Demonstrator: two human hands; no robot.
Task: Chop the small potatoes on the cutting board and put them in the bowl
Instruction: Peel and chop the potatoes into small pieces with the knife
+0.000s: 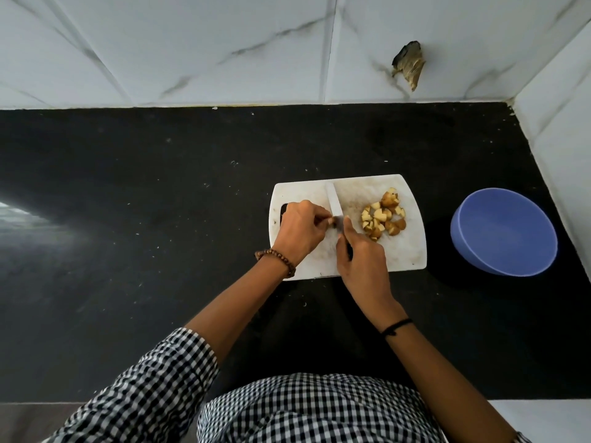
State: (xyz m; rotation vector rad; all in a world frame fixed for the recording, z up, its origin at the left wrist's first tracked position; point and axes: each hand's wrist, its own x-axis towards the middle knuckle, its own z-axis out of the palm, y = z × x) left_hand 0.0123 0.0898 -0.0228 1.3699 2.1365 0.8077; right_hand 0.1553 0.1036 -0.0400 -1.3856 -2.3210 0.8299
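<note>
Black stone countertop [160,187] runs under marble-look wall tiles. On it lies a white cutting board [406,251]. Her left hand [300,231] pinches a small potato [334,222] at mid-board, and the right hand [361,260] grips a knife [334,203], blade over it. Chopped potato pieces [383,215] are heaped toward the board's right. Just beside the board sits a blue bowl [503,231].
</note>
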